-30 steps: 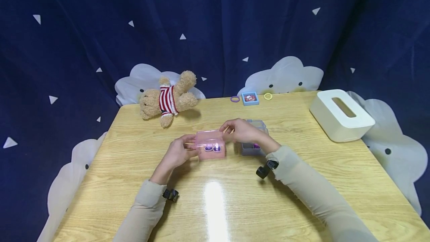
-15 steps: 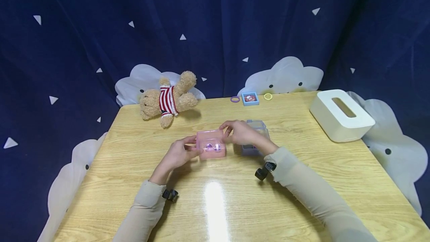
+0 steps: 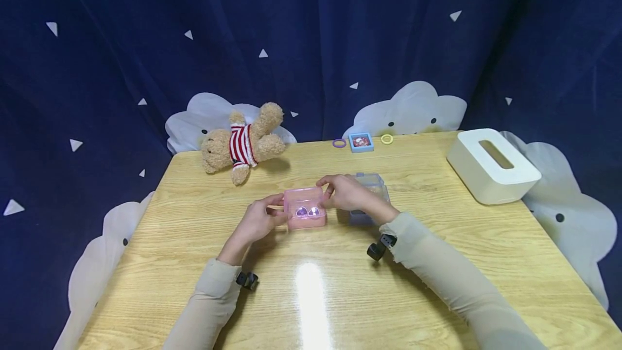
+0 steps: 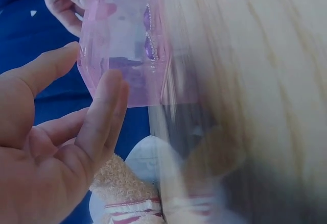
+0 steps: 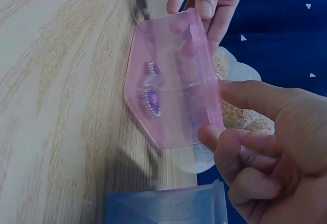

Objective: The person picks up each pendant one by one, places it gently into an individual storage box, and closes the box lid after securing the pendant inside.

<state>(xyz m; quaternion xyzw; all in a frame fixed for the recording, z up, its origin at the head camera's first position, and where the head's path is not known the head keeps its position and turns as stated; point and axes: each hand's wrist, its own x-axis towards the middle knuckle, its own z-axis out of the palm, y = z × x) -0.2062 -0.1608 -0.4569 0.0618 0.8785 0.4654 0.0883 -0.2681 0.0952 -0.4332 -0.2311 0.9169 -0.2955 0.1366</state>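
Note:
In the head view, a translucent pink box (image 3: 307, 222) stands mid-table, its back panel (image 3: 303, 194) raised. Two purple jewelled pieces (image 3: 313, 211) with beaded edges show through its plastic. My left hand (image 3: 258, 220) holds the box's left end between thumb and fingers. From the other side, my right hand (image 3: 347, 192) pinches the rim at the right end, with thumb and forefinger at the edge in the right wrist view. A bluish clear box (image 3: 370, 179) sits just right of the pink one, partly covered by my right hand and forearm.
A teddy bear (image 3: 243, 145) in a striped top lies at the back left. Along the back edge are a purple ring (image 3: 339, 139), a blue square frame (image 3: 361, 149) and a yellow ring (image 3: 386, 135). A white tissue box (image 3: 486, 169) stands at the right.
More of the pink box's raised back panel shows, and its front face looks shorter. My right hand has shifted slightly left along the box; my left hand stays nearly in place.

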